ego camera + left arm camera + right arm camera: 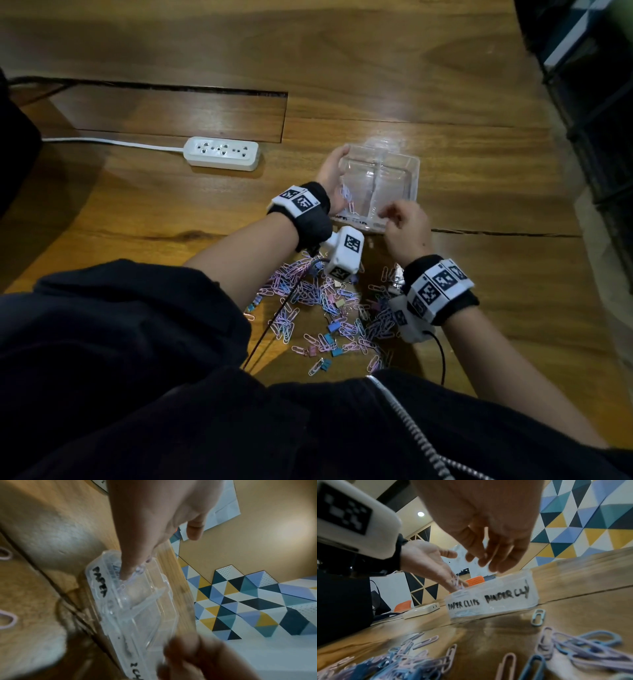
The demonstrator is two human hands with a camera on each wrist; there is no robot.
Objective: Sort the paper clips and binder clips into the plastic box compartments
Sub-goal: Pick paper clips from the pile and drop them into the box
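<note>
Wooden tabletop (479, 171) carries a power strip (221, 153); left hand (329, 178) open over the plastic box (394, 171), right hand (406, 226) loosely curled, empty.

one clear plastic box (407, 168) with two compartments, one white power strip (221, 153), two hands, dozens of paper clips (308, 298), several binder clips (334, 327), too many to count

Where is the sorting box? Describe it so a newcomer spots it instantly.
On the wooden table, beyond the scattered clips and right of the white power strip, sits the plastic box. It alone is transparent, divided in two, with black handwritten labels.
</note>
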